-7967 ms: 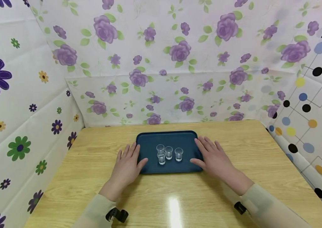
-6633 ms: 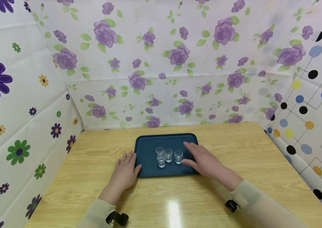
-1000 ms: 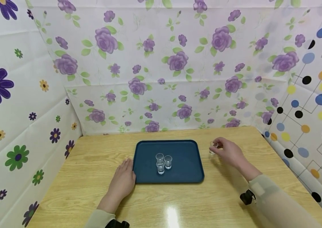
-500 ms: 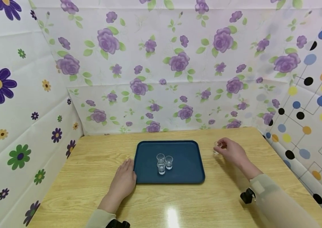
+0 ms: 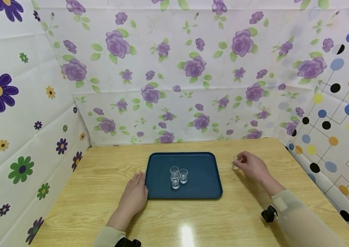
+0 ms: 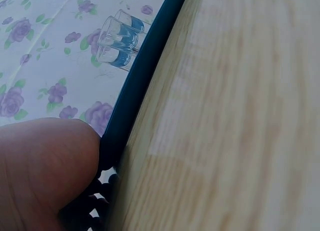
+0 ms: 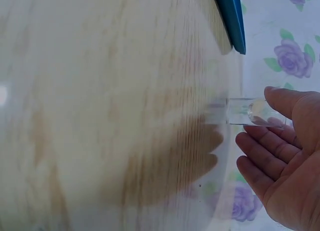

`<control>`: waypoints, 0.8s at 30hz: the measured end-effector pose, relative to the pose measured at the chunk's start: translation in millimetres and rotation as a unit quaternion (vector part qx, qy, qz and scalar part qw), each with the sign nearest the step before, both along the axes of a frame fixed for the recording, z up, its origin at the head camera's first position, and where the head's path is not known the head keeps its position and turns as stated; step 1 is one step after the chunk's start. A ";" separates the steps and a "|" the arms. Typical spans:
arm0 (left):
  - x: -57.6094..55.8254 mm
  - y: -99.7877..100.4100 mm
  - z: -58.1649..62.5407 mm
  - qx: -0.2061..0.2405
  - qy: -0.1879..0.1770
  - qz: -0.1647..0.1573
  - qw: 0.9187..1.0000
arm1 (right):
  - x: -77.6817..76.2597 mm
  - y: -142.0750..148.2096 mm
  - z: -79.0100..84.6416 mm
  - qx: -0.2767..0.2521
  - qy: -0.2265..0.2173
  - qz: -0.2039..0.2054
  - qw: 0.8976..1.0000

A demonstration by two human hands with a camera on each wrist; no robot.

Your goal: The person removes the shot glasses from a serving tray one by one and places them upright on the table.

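A small clear shot glass [image 5: 236, 162] stands upright on the table to the right of the tray, pinched near its rim between the thumb and fingers of my right hand [image 5: 253, 168]. In the right wrist view the glass [image 7: 242, 111] has its base at the table surface. My left hand [image 5: 133, 195] rests on the table with its fingers extended, touching the left edge of the dark blue tray [image 5: 203, 181]. Several shot glasses stay grouped on the tray, left of its middle; the front shot glass [image 5: 175, 183] partly overlaps the one behind it.
The tray lies on a light wooden table [image 5: 162, 223]. A floral cloth [image 5: 168, 113] hangs along the back edge, with patterned cloths at the left and right sides. A black wrist camera [image 5: 268, 214] sits under the right sleeve.
The right hand has taken one glass off the tray's right part and carried it right onto the table. Over the last second it shifted slightly right and down. The left hand stays by the tray.
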State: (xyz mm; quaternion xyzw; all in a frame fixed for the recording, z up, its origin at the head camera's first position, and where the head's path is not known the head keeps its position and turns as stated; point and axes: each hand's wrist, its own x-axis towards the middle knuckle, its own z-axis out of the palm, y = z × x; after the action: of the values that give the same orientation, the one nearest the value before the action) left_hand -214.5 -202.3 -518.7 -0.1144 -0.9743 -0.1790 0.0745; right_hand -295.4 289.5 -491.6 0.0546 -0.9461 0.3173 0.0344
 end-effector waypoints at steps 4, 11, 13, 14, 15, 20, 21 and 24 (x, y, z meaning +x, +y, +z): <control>-0.8 0.1 -0.3 0.001 -0.003 0.001 1.000 | -0.5 1.2 -2.1 -0.001 0.002 -0.001 1.000; -2.4 0.4 -0.8 0.006 -0.009 0.004 1.000 | -0.6 1.5 -3.6 -0.001 0.000 0.002 1.000; -2.2 0.3 -1.1 0.007 -0.008 0.004 1.000 | -0.2 1.3 -3.3 -0.004 -0.003 0.003 1.000; -2.0 0.2 -1.1 0.007 -0.009 0.004 1.000 | 0.1 1.1 -3.0 -0.007 -0.006 0.004 1.000; -1.8 0.0 -1.2 0.008 -0.008 0.004 1.000 | 0.7 0.9 -2.5 -0.011 -0.008 0.005 1.000; -0.5 -0.2 -1.3 0.005 -0.008 0.003 1.000 | 5.3 -2.5 2.2 -0.021 -0.008 0.012 1.000; -0.5 -0.2 -1.3 0.005 -0.008 0.002 1.000 | 6.6 -3.7 4.0 -0.021 -0.004 0.014 1.000; -1.0 -0.1 -1.1 0.007 -0.011 0.002 1.000 | 9.4 -8.1 10.0 -0.020 0.008 0.019 1.000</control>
State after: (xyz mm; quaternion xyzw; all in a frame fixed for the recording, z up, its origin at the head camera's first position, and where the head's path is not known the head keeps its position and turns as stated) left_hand -215.5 -202.4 -519.8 -0.1094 -0.9742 -0.1867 0.0645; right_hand -285.9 281.4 -481.6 0.0743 -0.9380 0.3364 0.0375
